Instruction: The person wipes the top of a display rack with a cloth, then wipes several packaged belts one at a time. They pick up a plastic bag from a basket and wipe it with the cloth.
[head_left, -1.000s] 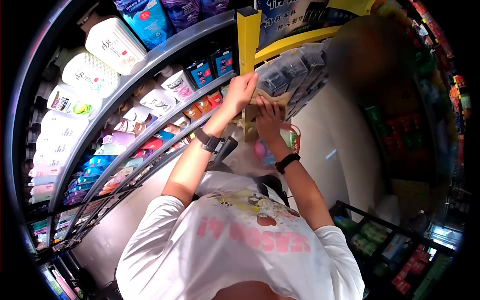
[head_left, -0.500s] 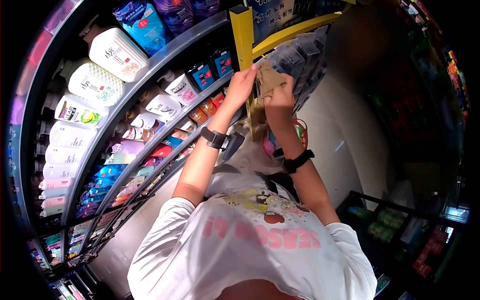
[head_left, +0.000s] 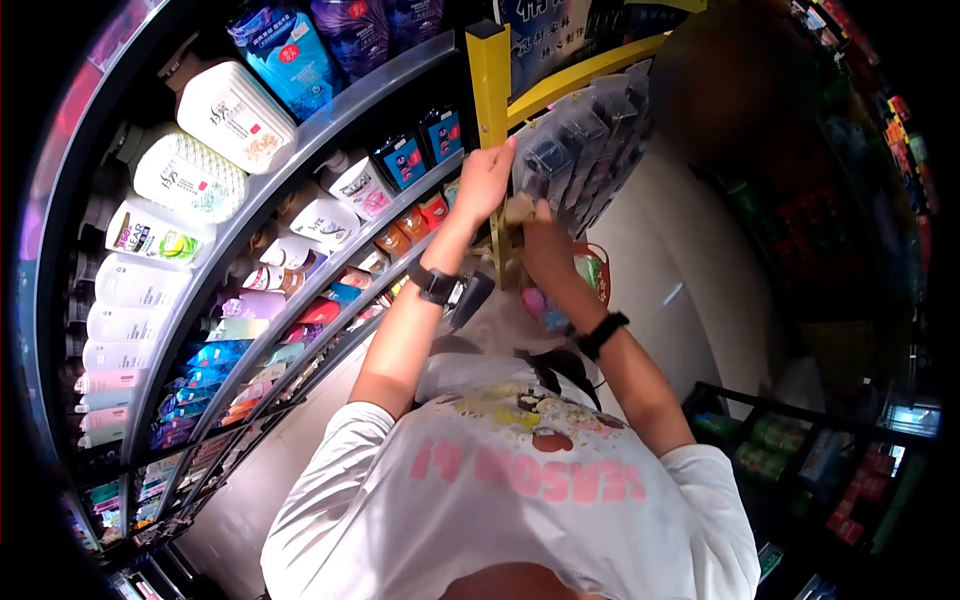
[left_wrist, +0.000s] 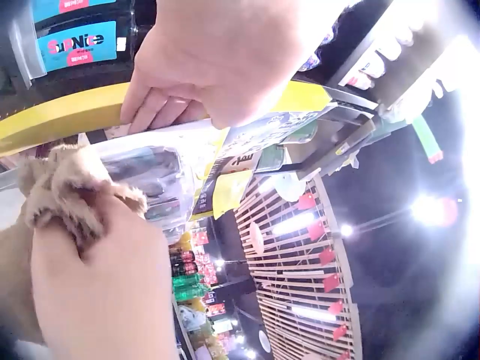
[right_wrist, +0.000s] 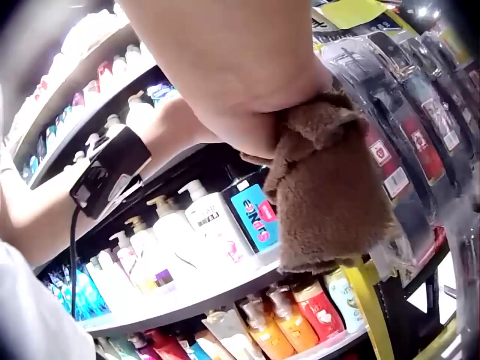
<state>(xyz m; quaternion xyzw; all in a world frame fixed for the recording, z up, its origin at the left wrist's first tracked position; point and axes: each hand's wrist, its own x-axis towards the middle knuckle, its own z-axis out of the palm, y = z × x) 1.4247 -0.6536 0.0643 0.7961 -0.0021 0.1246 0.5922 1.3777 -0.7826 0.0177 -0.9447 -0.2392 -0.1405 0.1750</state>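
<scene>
A brown fuzzy cloth (right_wrist: 326, 187) hangs from my right hand (right_wrist: 240, 75), bunched in its grip, beside the yellow post (right_wrist: 367, 307) in the right wrist view. In the left wrist view, the right hand (left_wrist: 105, 277) has its fingers curled into the cloth (left_wrist: 71, 184). My left hand (left_wrist: 217, 52) curls its fingers over the yellow frame edge (left_wrist: 67, 112). The head view has the left hand (head_left: 485, 183) at the yellow post (head_left: 489, 90), with the right hand (head_left: 550, 245) lower and to its right, cloth (head_left: 520, 209) at its fingers.
Curved shelves (head_left: 330, 110) with bottles and pouches rise at the left. Clear packages (head_left: 580, 140) hang right of the post. A red-rimmed basket (head_left: 600, 275) with colourful contents is below the right hand. A blurred dark shape (head_left: 720, 100) stands at upper right.
My right hand has moved down along the post with the cloth, after lifting it higher half a second ago. The left hand has stayed near the post.
</scene>
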